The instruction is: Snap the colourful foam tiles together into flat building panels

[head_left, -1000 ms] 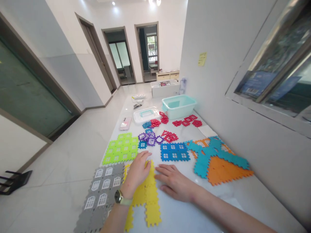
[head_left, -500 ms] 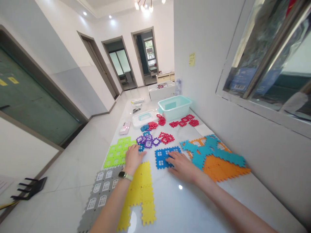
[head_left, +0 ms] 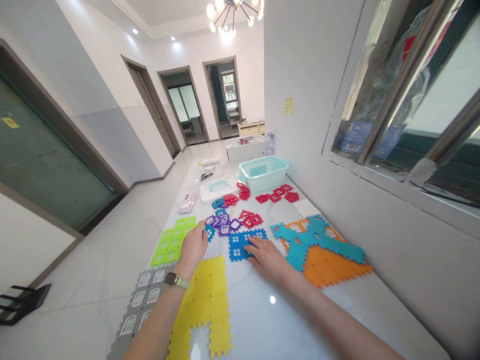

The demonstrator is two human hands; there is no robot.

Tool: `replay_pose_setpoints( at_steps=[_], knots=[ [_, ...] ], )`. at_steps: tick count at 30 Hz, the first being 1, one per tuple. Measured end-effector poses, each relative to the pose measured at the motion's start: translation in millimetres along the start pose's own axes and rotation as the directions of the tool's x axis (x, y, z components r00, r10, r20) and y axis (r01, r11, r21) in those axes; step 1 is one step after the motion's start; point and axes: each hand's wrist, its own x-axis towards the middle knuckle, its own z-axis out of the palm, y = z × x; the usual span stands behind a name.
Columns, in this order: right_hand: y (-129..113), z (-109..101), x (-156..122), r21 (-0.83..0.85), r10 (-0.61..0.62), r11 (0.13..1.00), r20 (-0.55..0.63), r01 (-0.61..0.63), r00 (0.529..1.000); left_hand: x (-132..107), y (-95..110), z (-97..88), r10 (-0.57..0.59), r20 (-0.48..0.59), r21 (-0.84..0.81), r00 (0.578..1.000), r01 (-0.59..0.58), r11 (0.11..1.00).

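Observation:
My right hand (head_left: 265,257) lies flat, fingers stretched, on the near right part of a blue window-tile panel (head_left: 240,241) on the white table (head_left: 262,310). My left hand (head_left: 194,246), a watch on its wrist, reaches past the lime green panel (head_left: 171,241) and its fingertips touch a small blue tile (head_left: 208,233) beside several purple window tiles (head_left: 222,223). Whether those fingers grip the tile is hidden. A yellow panel (head_left: 207,300) lies under my left forearm, with a grey window panel (head_left: 139,305) to its left.
A teal and orange assembled piece (head_left: 322,250) lies at the right by the wall. Red tiles (head_left: 250,218) are scattered farther back, with a teal tub (head_left: 263,173), a clear lidded box (head_left: 217,188), a phone (head_left: 187,202) and a white box (head_left: 245,148).
Both hands left the yellow panel and moved forward: the right onto the blue panel, the left toward the purple tiles. The view tilted up and the hands barely shifted in the last half second.

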Motion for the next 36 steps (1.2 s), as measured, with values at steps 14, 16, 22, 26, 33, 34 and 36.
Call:
replay_pose_setpoints(
  at_steps=[14, 16, 22, 26, 33, 34, 36],
  knots=[
    [1, -14, -1, 0.239, -0.024, 0.968, -0.235, 0.082, 0.972, -40, 44, 46.3, 0.070, 0.109, -0.613, 0.992, 0.012, 0.790],
    [-6, -11, -2, 0.227, -0.079, 0.967, -0.181, 0.119, 0.980, -42, 45, 46.9, 0.063, 0.076, -0.572, 0.995, -0.008, 0.820],
    [-19, -2, -2, 0.095, -0.095, 0.990, -0.063, 0.100, 0.993, -47, 48, 46.1, 0.129, 0.010, -0.240, 0.992, -0.123, 0.963],
    [-19, -5, -2, 0.081, -0.081, 0.993, -0.062, 0.086, 0.995, -49, 46, 45.0, 0.160, 0.026, -0.175, 0.987, -0.153, 0.973],
    [-27, -8, -11, 0.056, -0.095, 0.994, -0.047, 0.097, 0.994, -49, 43, 47.9, 0.193, 0.021, -0.233, 0.981, -0.183, 0.955],
    [-28, -7, -12, 0.051, -0.092, 0.994, -0.041, 0.094, 0.995, -48, 43, 48.5, 0.193, 0.017, -0.242, 0.981, -0.183, 0.953],
    [-29, -6, -14, 0.041, -0.082, 0.996, -0.034, 0.084, 0.996, -48, 43, 48.8, 0.190, 0.012, -0.258, 0.982, -0.180, 0.949]
  ],
)
